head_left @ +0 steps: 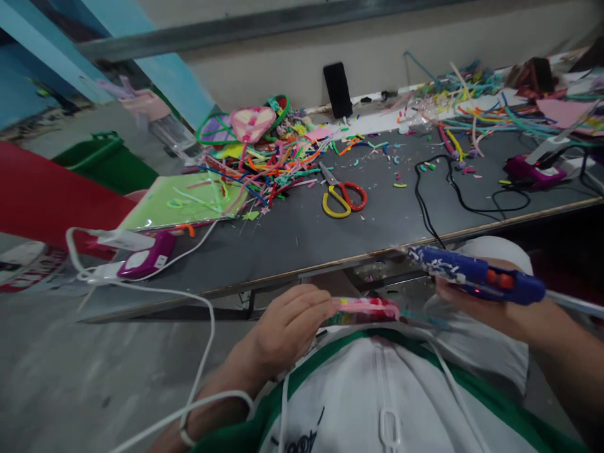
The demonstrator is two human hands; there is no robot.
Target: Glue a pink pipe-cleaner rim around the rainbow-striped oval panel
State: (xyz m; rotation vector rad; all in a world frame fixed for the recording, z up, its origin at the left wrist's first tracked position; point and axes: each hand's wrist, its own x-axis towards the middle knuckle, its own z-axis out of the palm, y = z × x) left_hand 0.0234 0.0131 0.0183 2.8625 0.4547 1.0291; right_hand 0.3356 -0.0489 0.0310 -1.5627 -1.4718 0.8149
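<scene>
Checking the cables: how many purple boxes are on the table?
2: one purple box at the left end of the table, another toward the right. Others may be hidden.

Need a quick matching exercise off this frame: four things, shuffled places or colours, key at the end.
Things
1. Glue gun
2. Scissors
3. Phone
4. Bin

Places or colours
A. Propped upright against the wall
B. Green, at the left of the view
C. In the right hand
D. Lying on the grey table

Pairs: 1-C, 2-D, 3-A, 4-B
</scene>
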